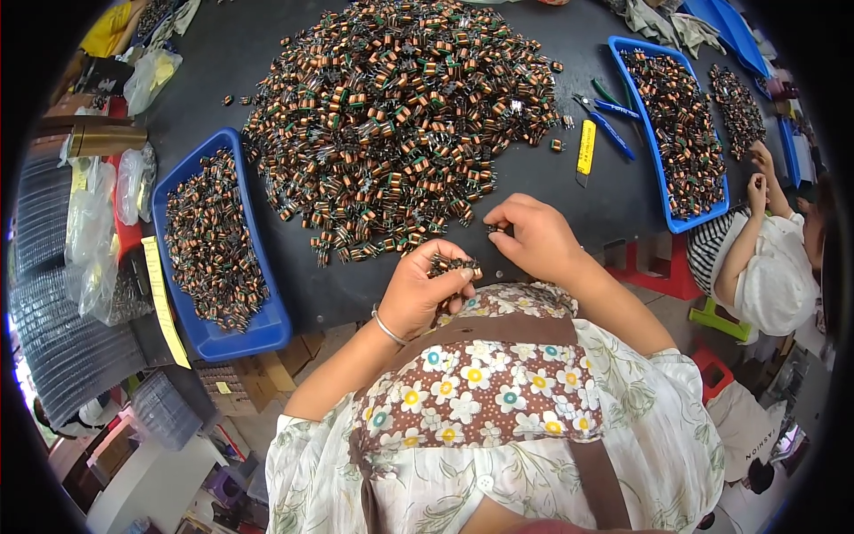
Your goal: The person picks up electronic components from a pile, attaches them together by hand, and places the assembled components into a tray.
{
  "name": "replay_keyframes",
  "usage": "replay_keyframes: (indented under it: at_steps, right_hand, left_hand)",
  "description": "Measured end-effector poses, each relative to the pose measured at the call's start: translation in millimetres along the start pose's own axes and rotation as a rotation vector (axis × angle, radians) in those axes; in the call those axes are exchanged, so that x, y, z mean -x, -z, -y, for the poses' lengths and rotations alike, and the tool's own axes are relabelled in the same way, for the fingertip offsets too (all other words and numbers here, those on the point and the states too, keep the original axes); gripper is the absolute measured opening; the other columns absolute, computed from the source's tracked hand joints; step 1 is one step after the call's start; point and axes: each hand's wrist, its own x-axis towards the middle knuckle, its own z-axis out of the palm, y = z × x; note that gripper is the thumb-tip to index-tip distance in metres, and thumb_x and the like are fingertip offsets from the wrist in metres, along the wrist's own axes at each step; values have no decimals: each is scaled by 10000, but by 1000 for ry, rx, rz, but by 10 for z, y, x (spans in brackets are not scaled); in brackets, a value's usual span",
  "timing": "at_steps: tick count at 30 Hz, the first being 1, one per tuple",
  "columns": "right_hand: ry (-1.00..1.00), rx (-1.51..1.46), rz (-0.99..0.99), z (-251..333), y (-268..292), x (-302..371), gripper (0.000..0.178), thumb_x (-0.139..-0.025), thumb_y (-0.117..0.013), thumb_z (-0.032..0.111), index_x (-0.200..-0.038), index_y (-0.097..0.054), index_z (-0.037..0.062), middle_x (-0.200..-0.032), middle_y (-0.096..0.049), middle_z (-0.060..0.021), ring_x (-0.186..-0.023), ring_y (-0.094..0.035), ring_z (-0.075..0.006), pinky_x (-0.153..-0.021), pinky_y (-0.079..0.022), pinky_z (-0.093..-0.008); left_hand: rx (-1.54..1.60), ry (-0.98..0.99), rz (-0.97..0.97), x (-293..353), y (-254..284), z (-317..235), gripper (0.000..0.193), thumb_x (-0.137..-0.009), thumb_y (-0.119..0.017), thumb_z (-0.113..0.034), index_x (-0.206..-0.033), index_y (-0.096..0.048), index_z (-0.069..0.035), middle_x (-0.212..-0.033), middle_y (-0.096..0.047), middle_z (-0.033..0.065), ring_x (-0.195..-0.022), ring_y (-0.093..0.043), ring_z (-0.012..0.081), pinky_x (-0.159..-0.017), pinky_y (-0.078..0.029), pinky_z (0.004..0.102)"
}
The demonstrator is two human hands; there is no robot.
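Note:
My left hand point(425, 287), a bangle on its wrist, is closed around several small copper-wound coils point(455, 265) at the table's near edge. To its right, my right hand point(532, 233) pinches one small dark coil point(498, 229) between thumb and fingers; the fingers hide part of it. Just beyond both hands rises a large heap of copper-wound coils point(391, 116) with dark and green parts and thin wire legs. A blue tray point(267, 307) of the same coils stands to the left of my left hand.
At the right lie a yellow cutter knife point(585, 151), blue-handled pliers point(612, 133) and a second blue tray point(685, 222) full of coils. Beyond it a co-worker's hands point(758, 182) are beside a smaller coil pile point(738, 102). Plastic bags point(93, 222) hang at the left.

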Motion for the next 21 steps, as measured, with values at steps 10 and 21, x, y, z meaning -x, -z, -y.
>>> replay_keyframes:
  at_steps: [10,21]
  right_hand:
    - [-417,-614,201,139,36,-124,177,-755,-682,26,-917,-622,-13,-763,-543,21,-576,-419,12,-526,-356,-161]
    - [-175,-705,306,405,183,-145,164,-740,-677,24,-897,-636,-1,-846,-604,-49,-654,-531,-47,-587,-428,-194]
  left_hand:
    - [417,115,552,-21,116,-78,202,-846,-536,-195,-887,-530,2,-898,-596,210,-809,-604,279,-631,-489,300]
    - [412,271,355,-107,125,-131,209,-923,-454,-239,-884,-522,-45,-726,-575,97,-632,-609,200,-447,-464,254]
